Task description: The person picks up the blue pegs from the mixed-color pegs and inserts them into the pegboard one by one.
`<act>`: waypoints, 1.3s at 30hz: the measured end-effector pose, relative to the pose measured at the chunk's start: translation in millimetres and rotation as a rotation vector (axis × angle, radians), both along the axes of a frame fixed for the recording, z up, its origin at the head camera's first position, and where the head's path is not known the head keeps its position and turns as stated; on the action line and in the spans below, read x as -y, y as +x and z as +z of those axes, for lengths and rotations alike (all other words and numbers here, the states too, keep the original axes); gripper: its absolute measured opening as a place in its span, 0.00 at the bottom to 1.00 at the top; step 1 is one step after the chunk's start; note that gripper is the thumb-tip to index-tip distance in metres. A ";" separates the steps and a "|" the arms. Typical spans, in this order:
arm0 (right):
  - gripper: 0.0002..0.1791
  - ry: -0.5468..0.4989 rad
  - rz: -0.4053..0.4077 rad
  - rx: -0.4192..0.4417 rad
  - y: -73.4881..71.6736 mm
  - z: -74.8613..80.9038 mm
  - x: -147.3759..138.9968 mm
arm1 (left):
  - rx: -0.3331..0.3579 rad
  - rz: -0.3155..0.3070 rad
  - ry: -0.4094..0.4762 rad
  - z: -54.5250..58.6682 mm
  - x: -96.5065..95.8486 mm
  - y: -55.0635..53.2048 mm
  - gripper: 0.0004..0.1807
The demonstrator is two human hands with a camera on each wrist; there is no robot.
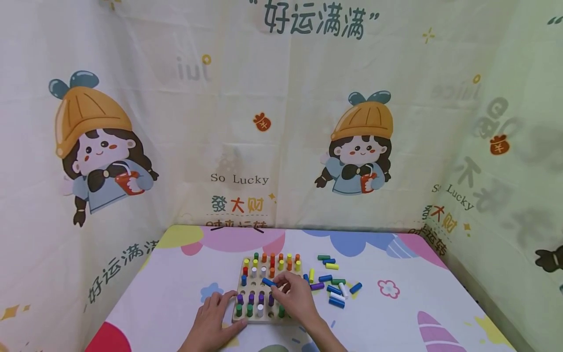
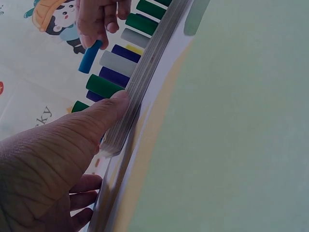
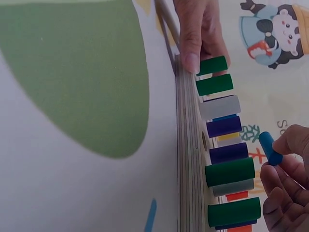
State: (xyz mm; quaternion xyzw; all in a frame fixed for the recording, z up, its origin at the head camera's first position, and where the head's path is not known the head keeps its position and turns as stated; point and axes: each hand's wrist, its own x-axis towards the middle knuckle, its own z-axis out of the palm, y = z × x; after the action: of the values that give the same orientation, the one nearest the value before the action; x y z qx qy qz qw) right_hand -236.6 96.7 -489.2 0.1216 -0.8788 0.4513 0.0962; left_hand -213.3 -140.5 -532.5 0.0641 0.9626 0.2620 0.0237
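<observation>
Between thumb and fingertips, my right hand (image 1: 295, 297) pinches a blue peg (image 1: 269, 282), held tilted above the wooden pegboard (image 1: 263, 320). In the right wrist view the blue peg (image 3: 271, 148) stays apart from the pegs standing in the board. My left hand (image 1: 214, 315) rests at the board's left front corner. Its thumb (image 2: 118, 100) lies on the board's edge beside a green peg (image 2: 105, 86). Rows of green, purple, white, blue, red, orange and yellow pegs stand upright in the holes. Some holes in the middle rows show bare; my right hand hides part of the right side.
Loose pegs lie on the table right of the board, among them a purple peg (image 1: 317, 286), a yellow peg (image 1: 332, 266) and several blue ones. A patterned cloth (image 1: 378, 318) covers the table. Printed curtains (image 1: 290, 146) hang behind and at both sides.
</observation>
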 end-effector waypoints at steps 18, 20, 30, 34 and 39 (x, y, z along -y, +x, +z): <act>0.04 0.052 0.050 0.000 -10.8 -1.7 11.4 | -0.026 -0.003 -0.001 0.2 1.6 -0.7 0.48; 0.04 0.062 0.059 -0.001 -12.6 -1.8 13.0 | -0.028 -0.003 0.003 0.2 1.5 -0.7 0.48; 0.05 0.121 0.073 0.029 -21.1 -1.2 16.3 | -0.031 -0.015 0.005 -1.5 -0.1 -2.9 0.48; 0.05 0.150 0.066 0.051 -24.6 -3.6 19.0 | -0.012 -0.015 0.011 -1.4 0.8 -2.3 0.48; 0.06 0.185 0.066 0.052 -27.4 -5.3 23.0 | -0.013 -0.020 0.016 -1.1 1.7 -0.9 0.47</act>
State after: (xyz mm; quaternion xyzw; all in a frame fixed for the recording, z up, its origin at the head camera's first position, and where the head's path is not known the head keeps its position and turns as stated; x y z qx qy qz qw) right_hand -264.0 73.7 -494.6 0.1473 -0.9145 0.3740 0.0469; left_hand -214.2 -142.3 -533.5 0.0756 0.9599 0.2691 0.0193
